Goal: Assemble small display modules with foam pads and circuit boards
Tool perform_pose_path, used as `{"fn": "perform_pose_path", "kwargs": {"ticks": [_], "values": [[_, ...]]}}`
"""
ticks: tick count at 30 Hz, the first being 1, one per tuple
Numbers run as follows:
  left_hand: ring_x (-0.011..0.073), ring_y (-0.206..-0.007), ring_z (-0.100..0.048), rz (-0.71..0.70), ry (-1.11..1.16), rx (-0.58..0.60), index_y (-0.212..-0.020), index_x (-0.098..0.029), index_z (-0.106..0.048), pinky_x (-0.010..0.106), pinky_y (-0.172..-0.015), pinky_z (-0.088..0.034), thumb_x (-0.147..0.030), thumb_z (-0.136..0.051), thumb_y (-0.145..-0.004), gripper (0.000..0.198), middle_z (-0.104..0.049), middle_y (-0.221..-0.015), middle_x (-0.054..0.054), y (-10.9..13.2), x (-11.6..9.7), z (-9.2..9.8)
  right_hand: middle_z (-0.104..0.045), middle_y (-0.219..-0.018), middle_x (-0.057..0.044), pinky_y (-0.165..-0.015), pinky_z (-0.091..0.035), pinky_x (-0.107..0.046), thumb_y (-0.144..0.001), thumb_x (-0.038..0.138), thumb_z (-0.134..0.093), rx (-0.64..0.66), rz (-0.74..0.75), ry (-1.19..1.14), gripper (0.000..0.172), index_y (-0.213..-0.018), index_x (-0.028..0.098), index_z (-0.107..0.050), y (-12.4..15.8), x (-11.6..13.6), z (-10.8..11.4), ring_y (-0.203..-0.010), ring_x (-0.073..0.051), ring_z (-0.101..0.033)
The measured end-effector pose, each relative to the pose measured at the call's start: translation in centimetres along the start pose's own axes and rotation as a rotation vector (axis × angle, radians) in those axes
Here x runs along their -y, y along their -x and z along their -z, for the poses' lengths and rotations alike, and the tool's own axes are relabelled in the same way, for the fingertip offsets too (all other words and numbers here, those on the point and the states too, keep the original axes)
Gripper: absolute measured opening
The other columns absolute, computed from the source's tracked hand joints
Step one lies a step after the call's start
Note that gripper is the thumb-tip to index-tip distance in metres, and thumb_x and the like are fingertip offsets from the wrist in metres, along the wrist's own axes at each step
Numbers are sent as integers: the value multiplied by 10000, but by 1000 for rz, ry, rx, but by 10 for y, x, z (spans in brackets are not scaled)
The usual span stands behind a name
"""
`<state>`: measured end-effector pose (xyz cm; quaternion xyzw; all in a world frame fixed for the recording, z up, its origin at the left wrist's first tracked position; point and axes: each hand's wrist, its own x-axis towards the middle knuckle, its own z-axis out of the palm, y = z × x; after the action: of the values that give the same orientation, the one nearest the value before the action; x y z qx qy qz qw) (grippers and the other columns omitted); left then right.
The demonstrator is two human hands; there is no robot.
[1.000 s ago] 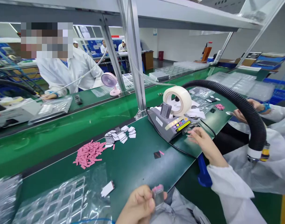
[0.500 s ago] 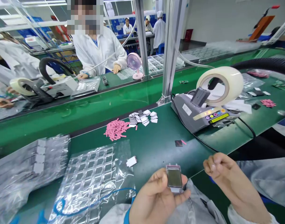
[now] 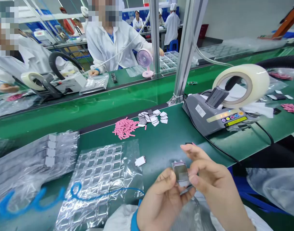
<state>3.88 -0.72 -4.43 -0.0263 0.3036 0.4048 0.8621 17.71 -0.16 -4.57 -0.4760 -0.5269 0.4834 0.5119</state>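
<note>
A small square display module (image 3: 181, 172), dark-faced with a pale frame, is held up low in the centre of the view. My left hand (image 3: 162, 195) grips it by its left edge and from beneath, a blue band round the wrist. At its right edge is my right hand (image 3: 208, 176), thumb and forefinger pinched together; whether anything thin is between them is too small to tell. A white-backed piece (image 3: 140, 161) lies on the green bench beside a clear compartment tray (image 3: 98, 173). Behind are a pile of pink strips (image 3: 125, 128) and white-and-black pieces (image 3: 153, 117).
A grey tape dispenser (image 3: 207, 115) with a big tape roll (image 3: 262, 85) stands at the right, its black cable crossing the bench. Wrapped trays (image 3: 36, 163) lie at the left. A metal post (image 3: 182, 54) rises behind. Co-workers in white coats sit across the divider.
My right hand has moved left to the module's right edge. The view has shifted to the right-hand hand's side less, so bench objects appear further right. A co-worker's arm now reaches toward the far tray.
</note>
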Motion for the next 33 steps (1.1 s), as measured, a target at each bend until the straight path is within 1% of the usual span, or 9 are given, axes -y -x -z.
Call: {"fn": "perform_pose_path", "kwargs": {"ticks": [7,12,15,19,21,23,25,28,33], "values": [[195,-873,-598,-2,24,5,-675,-175,-665,399,-893,-421,-245,-799,-623,160,-686,-848,40,-2,0,1,-595,-1197,2,-893,-478,-325,-808,319,-638,-41,44,128,158,-671,259,-589,-2,-3,-4,-1167,-202,-530],[116,-694,-535,-68,-41,-10,-557,-164,-596,296,-788,-433,-246,-826,-576,245,-612,-669,-13,-1,2,1,-531,-1196,-57,-920,-426,-377,-825,282,-616,-261,330,359,80,-879,256,-562,-3,-15,-12,-1135,-214,-510],[99,-636,-509,-99,-277,-57,-566,-162,-588,225,-654,-385,-258,-838,-555,268,-593,-615,-20,6,-4,9,-625,-933,-48,-908,-402,-414,-857,477,-546,-108,550,505,281,-984,227,-543,-3,-15,-10,-889,-195,-592],[103,-588,-476,-59,-774,40,-580,-157,-586,233,-585,-350,-323,-796,-601,268,-572,-615,-11,10,-22,26,-579,-554,47,-795,-411,-360,-943,475,-368,197,701,617,378,-715,215,-521,-5,-17,-6,-537,-113,-507],[148,-643,-515,-233,-1163,34,-607,-170,-611,283,-635,-394,-312,-722,-685,196,-599,-677,19,5,-28,32,-595,-578,40,-714,-422,-318,-967,349,-352,202,673,647,345,-694,213,-511,-7,-24,-5,-544,-112,-512],[219,-798,-542,-493,-1487,-80,-690,-200,-658,383,-790,-402,-244,-632,-765,91,-654,-798,61,-4,-30,37,-627,-662,18,-698,-430,-308,-954,277,-384,163,620,674,245,-781,209,-544,-9,-35,-6,-596,-126,-549],[277,-973,-494,-666,-1635,-210,-789,-240,-688,505,-969,-262,-169,-550,-812,157,-693,-982,88,-14,-28,40,-648,-758,-18,-698,-442,-309,-929,254,-440,114,580,688,134,-905,194,-557,-11,-43,-9,-675,-150,-588],[311,-1043,-449,-772,-1744,-309,-863,-269,-697,588,-1034,-60,-141,-494,-834,242,-664,-1193,86,-18,-25,44,-660,-843,-32,-739,-457,-319,-905,226,-466,109,577,695,101,-968,203,-542,-10,-49,-13,-761,-168,-615],[328,-1027,-477,-812,-1926,-420,-922,-284,-702,548,-990,-210,-265,-635,-765,172,-683,-1147,88,21,-50,56,-657,-883,-40,-808,-461,-363,-900,190,-460,252,621,680,118,-1000,201,-520,-2,-48,-29,-801,-173,-608]]}}
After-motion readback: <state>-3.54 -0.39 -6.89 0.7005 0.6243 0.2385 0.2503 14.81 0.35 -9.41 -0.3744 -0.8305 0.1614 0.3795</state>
